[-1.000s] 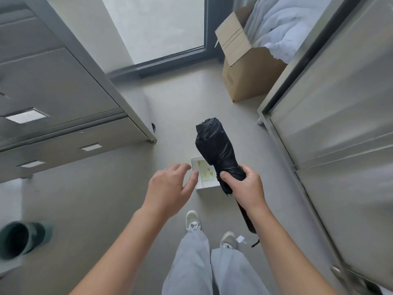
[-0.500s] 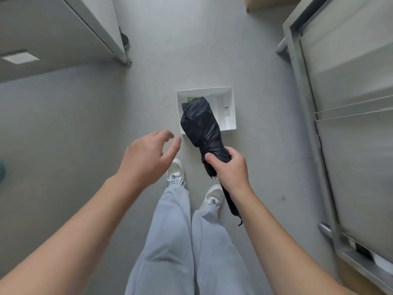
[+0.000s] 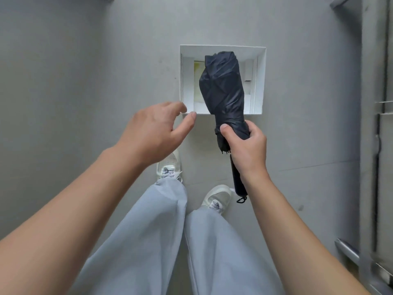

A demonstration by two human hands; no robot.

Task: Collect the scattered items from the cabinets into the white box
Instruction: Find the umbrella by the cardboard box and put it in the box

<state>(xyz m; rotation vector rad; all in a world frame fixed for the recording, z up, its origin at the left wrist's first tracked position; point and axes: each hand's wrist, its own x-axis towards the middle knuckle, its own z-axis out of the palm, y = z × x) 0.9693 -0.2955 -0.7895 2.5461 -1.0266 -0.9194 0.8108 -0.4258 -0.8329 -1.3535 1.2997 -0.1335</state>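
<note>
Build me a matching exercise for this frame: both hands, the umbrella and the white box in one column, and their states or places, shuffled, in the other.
Column A
1. left hand
2. right hand
3. umbrella
4. white box

Column B
a. black, folded, its far end over the box
b. holds nothing, fingers relaxed
c. open-topped, sits on the floor
d. grips the umbrella near its handle

Pairs: 1-b, 2-d, 3-a, 4-c
</note>
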